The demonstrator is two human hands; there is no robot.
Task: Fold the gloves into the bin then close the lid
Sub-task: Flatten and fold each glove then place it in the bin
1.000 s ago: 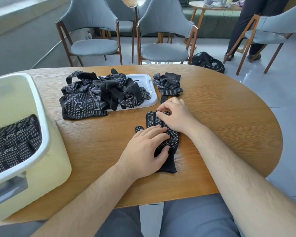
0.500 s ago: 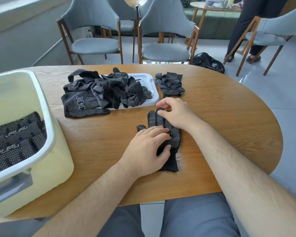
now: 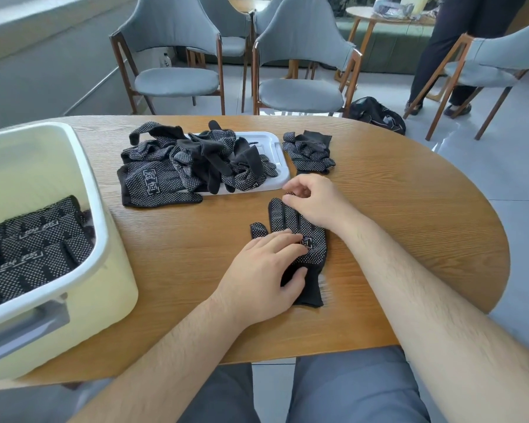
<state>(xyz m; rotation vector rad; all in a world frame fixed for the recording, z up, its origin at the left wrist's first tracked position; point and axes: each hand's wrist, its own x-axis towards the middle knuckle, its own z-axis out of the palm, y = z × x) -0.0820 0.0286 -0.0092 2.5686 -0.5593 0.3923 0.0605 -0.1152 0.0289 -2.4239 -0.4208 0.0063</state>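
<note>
A person's left hand (image 3: pixel 263 270) lies flat, fingers together, pressing the palm of a dotted black glove (image 3: pixel 313 250) to the near centre of the wooden table (image 3: pixel 409 209). The right hand (image 3: pixel 315 199) is curled over the glove's far fingertips and appears to pinch them between thumb and forefinger, though the grip itself is partly hidden. To the left, the pale yellow bin (image 3: pixel 95 209) already holds several folded gloves (image 3: pixel 34 248). At the far centre a loose pile of gloves (image 3: pixel 196 160) covers much of the white lid (image 3: pixel 269 145), and another small bundle (image 3: pixel 310 154) lies just right of it. By that count the job looks well short of half done, with the lid not yet on. A second earlier the right hand lay flatter on the glove's fingers; it has since drawn up to their tips, while the left has stayed put.
</note>
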